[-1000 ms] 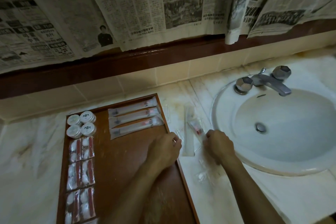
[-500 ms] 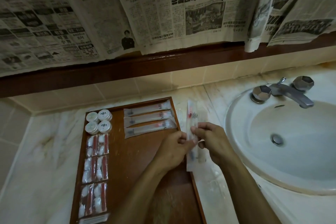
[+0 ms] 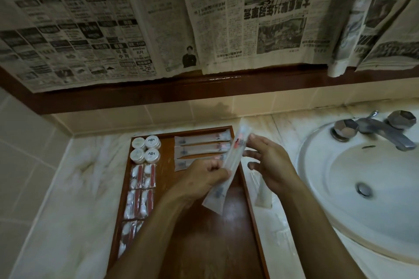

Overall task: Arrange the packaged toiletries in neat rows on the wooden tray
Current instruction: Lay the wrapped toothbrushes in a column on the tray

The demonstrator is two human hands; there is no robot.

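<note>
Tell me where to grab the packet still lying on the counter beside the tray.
Pinch the packet on the counter across its narrow width near the end closest to you, coming from above. It is long, flat and thin, lying lengthwise between the tray and the sink. The right hand is nearest, with fingers loose; the left hand holds another packet.

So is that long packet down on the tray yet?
No, the long packet is held tilted above the wooden tray, gripped by the left hand.

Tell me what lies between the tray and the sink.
In the head view, bare marble counter and one long packet, lying beside the tray and short of the sink.
</note>
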